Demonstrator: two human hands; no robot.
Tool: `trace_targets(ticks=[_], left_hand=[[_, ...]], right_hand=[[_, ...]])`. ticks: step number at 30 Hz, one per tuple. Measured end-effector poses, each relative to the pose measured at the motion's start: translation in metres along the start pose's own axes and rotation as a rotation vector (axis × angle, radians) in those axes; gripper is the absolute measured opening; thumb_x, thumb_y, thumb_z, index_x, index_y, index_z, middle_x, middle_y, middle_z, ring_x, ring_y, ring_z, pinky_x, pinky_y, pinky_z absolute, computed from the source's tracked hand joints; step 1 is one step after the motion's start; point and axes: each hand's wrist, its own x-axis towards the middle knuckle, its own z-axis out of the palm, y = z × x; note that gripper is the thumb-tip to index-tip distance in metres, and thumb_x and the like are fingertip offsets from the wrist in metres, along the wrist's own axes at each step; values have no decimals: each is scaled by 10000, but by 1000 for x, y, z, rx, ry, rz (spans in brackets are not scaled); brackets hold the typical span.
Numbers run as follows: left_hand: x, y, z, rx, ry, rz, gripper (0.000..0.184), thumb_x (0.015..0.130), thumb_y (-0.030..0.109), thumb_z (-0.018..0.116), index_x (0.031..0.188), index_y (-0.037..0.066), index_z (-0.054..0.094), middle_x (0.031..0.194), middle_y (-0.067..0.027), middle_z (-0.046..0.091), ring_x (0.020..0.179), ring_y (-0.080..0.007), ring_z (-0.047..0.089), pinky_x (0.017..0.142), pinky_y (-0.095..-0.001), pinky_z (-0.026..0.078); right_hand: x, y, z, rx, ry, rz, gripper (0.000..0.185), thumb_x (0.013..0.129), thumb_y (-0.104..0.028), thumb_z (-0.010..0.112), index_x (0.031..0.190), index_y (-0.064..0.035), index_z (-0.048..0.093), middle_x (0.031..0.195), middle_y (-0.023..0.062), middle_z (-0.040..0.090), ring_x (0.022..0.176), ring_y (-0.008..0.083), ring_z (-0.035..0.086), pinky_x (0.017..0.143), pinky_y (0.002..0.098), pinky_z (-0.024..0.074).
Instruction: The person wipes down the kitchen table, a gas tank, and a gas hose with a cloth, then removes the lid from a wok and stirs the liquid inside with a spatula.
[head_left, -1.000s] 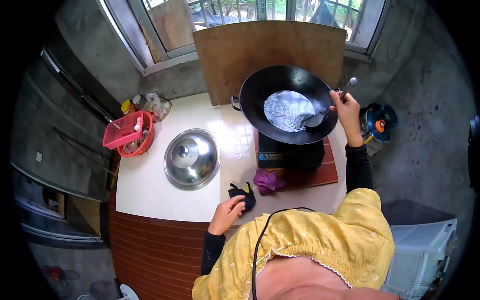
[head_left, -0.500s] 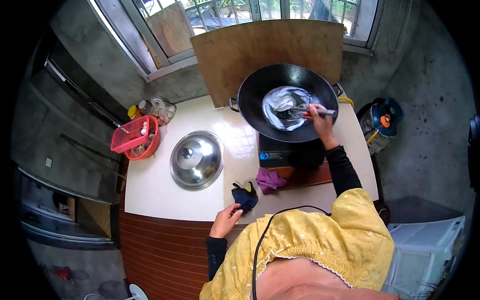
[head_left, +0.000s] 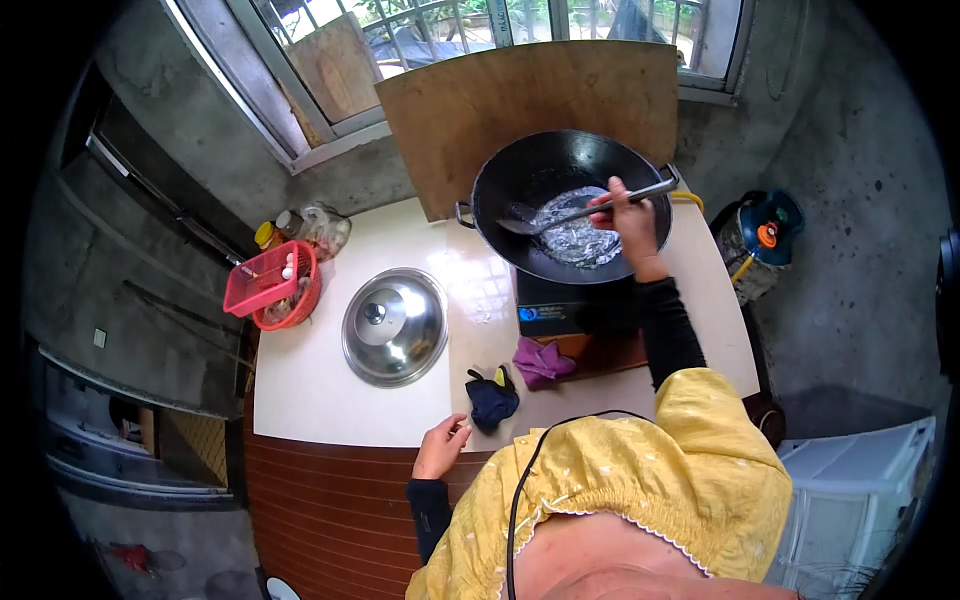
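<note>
My right hand point(head_left: 630, 222) is closed around the long grey handle of a metal wok spatula point(head_left: 572, 216). Its dark-looking head is at the left side of a large black wok point(head_left: 562, 150), above or at the edge of a shiny, rippled clear liquid point(head_left: 580, 240) at the bottom. The wok sits on a black cooktop point(head_left: 570, 308). My left hand point(head_left: 442, 446) is at the table's front edge, holding nothing, its fingers loosely apart. Just right of it lies a dark blue cloth item point(head_left: 492, 400) with a yellow-green patch, and beyond that a purple cloth point(head_left: 542, 361).
A domed steel lid point(head_left: 395, 328) lies on the white table point(head_left: 300, 390). Red plastic baskets point(head_left: 268, 284) with eggs, plus jars and a bag, stand at the left. A wooden board point(head_left: 530, 95) leans behind the wok. A gas cylinder point(head_left: 765, 240) stands to the right.
The spatula head has moved left through the wok, and its handle now slants up to the right. The liquid looks less streaked. My left hand has come away from the dark blue cloth item.
</note>
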Motion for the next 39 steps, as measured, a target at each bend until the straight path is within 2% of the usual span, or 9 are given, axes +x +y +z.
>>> trace_targets(ticks=[4, 8, 10, 13, 18, 26, 30, 34, 39], left_hand=[[6, 13, 0, 14, -25, 22, 353, 850, 240, 582, 1116, 9, 558, 737, -91, 613, 627, -134, 585, 591, -264, 469], [8, 2, -2, -42, -17, 28, 352, 853, 238, 579, 1121, 11, 555, 763, -81, 612, 627, -123, 576, 589, -259, 468], [9, -12, -5, -47, -12, 17, 349, 853, 232, 579, 1123, 13, 555, 764, -78, 609, 621, -118, 570, 583, -255, 467], [5, -26, -10, -61, -7, -32, 343, 852, 223, 579, 1125, 17, 556, 755, -71, 601, 609, -109, 560, 569, -249, 462], [9, -34, -10, -67, -16, -75, 351, 852, 215, 580, 1134, 8, 550, 751, -65, 593, 602, -105, 552, 553, -245, 457], [25, -28, -5, -49, -80, -85, 360, 878, 220, 548, 1172, 14, 523, 824, -43, 600, 674, -88, 553, 596, -231, 468], [27, -21, -4, -44, -103, -51, 363, 880, 231, 548, 1175, 22, 523, 840, -39, 602, 682, -89, 557, 599, -234, 469], [24, -18, -8, -49, -102, -29, 361, 878, 229, 554, 1172, 21, 524, 844, -41, 605, 681, -94, 560, 593, -238, 472], [13, -37, -15, -109, -25, -81, 356, 855, 213, 580, 1142, 6, 546, 781, -63, 595, 626, -101, 561, 576, -245, 469]], right_hand=[[5, 86, 16, -7, 55, -230, 304, 865, -277, 586, 838, 24, 621, 756, 62, 642, 663, 111, 619, 611, 236, 499], [14, 71, -6, -461, 35, -522, 221, 830, -201, 618, 708, -17, 616, 658, 31, 605, 641, 82, 574, 572, 233, 440], [34, 32, -20, -412, -1, -323, 266, 840, -231, 613, 687, -14, 601, 615, 13, 562, 534, 83, 530, 492, 236, 404], [39, -66, -28, -422, -50, -80, 403, 817, -382, 619, 695, 2, 612, 663, 61, 612, 526, 134, 609, 475, 236, 499], [29, -146, -33, -734, -199, 70, 491, 826, -478, 556, 690, -9, 606, 661, 79, 613, 503, 132, 600, 468, 238, 509], [24, -56, -27, -502, -182, 147, 336, 841, -290, 576, 704, 15, 607, 663, 88, 617, 509, 159, 614, 454, 265, 503], [1, 33, -1, -234, -25, -183, 278, 842, -215, 581, 709, 28, 608, 630, 67, 610, 510, 133, 610, 458, 243, 482], [19, 62, -11, -465, -93, -457, 264, 873, -224, 566, 790, 24, 604, 702, 71, 614, 532, 116, 603, 489, 226, 505], [40, -59, -21, -281, -85, -13, 390, 852, -364, 564, 731, 7, 582, 719, 114, 635, 508, 158, 620, 441, 256, 516]])
